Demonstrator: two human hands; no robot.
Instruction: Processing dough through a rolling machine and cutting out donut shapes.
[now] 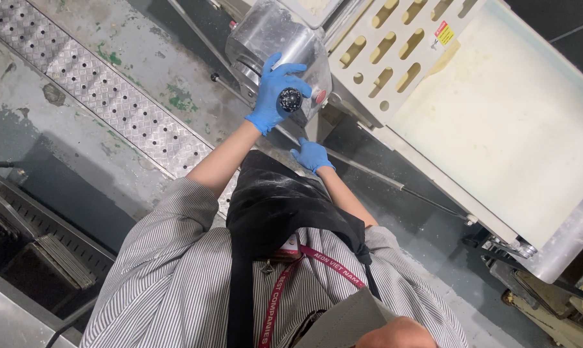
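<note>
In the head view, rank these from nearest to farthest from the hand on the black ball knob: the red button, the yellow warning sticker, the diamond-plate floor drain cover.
Measured from the left hand, gloved in blue and gripping the black ball knob:
1. Round red button, just beside it on the grey metal housing.
2. Perforated diamond-plate drain cover, on the floor on the other side.
3. Yellow warning sticker, on the cream slotted guard.

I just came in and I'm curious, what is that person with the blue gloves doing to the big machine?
A person in a striped shirt and black apron stands at a big dough-rolling machine. Both hands wear blue gloves. The left hand is wrapped around a round black knob on the machine's shiny metal housing, beside a red button. The right hand reaches lower down, near a thin metal rod under the machine. The machine's pale belt looks bare. A metal drain grate runs across the floor.
</note>
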